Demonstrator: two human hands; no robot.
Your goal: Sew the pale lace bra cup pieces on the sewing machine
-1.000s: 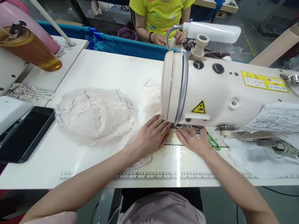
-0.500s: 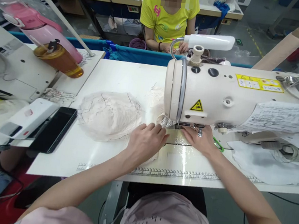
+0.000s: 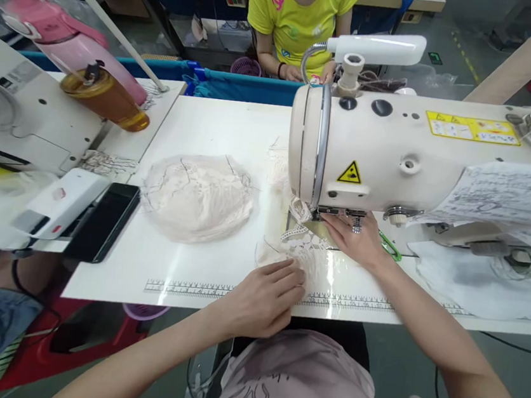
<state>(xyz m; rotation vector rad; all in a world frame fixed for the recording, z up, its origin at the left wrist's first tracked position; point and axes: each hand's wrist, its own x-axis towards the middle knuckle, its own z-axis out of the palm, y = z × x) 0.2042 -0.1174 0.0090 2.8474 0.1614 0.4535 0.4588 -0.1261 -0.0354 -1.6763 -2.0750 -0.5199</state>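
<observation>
Pale lace fabric (image 3: 305, 245) lies from under the sewing machine's presser foot toward the table's front edge. My left hand (image 3: 271, 295) is closed on its near end, fingers curled and pressed together, thumb mostly hidden. Under the machine head, my right hand (image 3: 354, 236) lies flat with fingers stretched toward the needle area; the machine partly covers its fingertips. The sewing machine (image 3: 376, 154) is white, with its foot just left of my right fingers. To the left rests a rounded heap of pale lace pieces (image 3: 198, 198) with loose dark threads.
Beside my right wrist lie green thread snips (image 3: 389, 245). A black phone (image 3: 103, 222), a brown cup (image 3: 107, 99) and a pink bottle (image 3: 72, 43) stand at left. White cloth (image 3: 457, 281) lies at right. A co-worker in a yellow shirt (image 3: 299, 24) sits opposite.
My left hand has moved from beside the presser foot toward the table's front edge, and more lace now shows between it and the foot. My right hand stays by the foot.
</observation>
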